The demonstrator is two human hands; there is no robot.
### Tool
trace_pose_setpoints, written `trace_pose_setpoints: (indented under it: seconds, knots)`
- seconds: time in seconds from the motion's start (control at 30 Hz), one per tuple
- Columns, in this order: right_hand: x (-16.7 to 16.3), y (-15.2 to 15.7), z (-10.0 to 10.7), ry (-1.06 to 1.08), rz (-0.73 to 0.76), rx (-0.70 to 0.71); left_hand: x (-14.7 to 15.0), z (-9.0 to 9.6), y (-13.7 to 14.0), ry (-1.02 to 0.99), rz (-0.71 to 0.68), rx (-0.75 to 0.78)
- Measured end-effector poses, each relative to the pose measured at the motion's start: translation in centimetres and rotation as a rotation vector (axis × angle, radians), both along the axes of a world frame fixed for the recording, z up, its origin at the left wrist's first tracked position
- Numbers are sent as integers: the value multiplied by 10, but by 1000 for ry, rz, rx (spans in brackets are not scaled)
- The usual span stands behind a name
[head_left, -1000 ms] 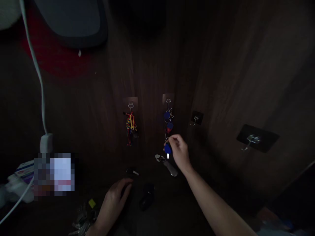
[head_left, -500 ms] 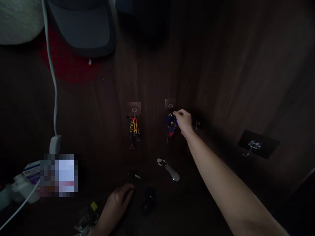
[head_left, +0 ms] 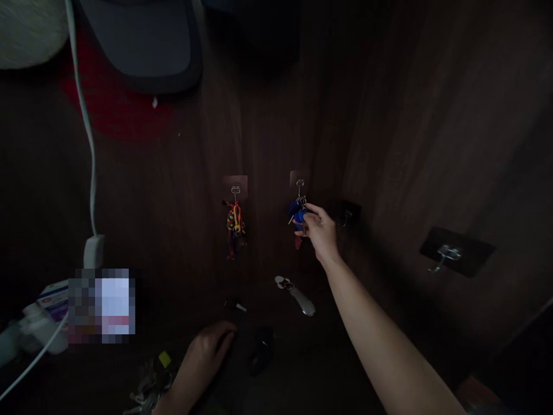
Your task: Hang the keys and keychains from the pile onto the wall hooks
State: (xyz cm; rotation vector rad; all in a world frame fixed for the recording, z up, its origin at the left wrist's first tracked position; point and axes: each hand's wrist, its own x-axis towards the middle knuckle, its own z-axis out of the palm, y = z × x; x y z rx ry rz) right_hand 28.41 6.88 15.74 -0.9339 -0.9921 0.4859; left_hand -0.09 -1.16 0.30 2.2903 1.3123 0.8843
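My right hand (head_left: 320, 232) is closed around a blue key fob (head_left: 299, 217), part of a key bunch that hangs by its ring from a wall hook (head_left: 299, 183). A dark red piece dangles under the fingers. My left hand (head_left: 209, 346) lies on the dark surface below, thumb apart from the fingers, with nothing visible in it. Close to it are a small black key (head_left: 235, 305) and a black object (head_left: 261, 349) too dark to make out. A second bunch with colourful braided cords (head_left: 235, 223) hangs from the left hook. Below the right hand lies a silver key holder (head_left: 298, 297).
Keys with a yellow tag (head_left: 164, 359) lie beside my left forearm. Two more hooks, a small dark one (head_left: 348, 214) and a larger one (head_left: 450, 252), are on the right wall. A grey cap (head_left: 142, 46) and white cable (head_left: 90, 150) hang at left, above boxes and bottles (head_left: 45, 328).
My right hand has shifted down slightly from the ring area onto the blue fob, which has turned. My left hand stays where it was.
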Motion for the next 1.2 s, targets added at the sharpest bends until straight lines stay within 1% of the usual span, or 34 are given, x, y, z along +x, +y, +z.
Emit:
trace_pose_setpoints:
  seconds: [0.17,0.37,0.53,0.67,0.77,0.83,0.9,1.0,1.07,1.2]
  knots:
    - [-2,-12,-22,51,72,21,1,1,0,-2,5,-9]
    - [-8,-27,-60,82,167,-58,1,4,-1,-6,-4,-17]
    - [-15,-39,-90,20,253,-150,0,3,-1,2,-13,-11]
    - [-24,-46,-119,-74,293,-241,0,3,-1,13,-6,13]
    - [-30,-49,-143,-154,277,-291,0,4,-2,23,-8,23]
    - [-33,-50,-155,-217,251,-322,-1,5,-2,34,-7,33]
    - [-34,-50,-163,-282,235,-348,-3,6,-2,43,0,44]
    - [-34,-50,-169,-369,225,-373,-9,8,-1,45,41,66]
    - [-33,-50,-170,-426,229,-378,-17,11,1,29,107,86]
    - [-34,-51,-172,-539,232,-367,-43,17,9,-43,303,123]
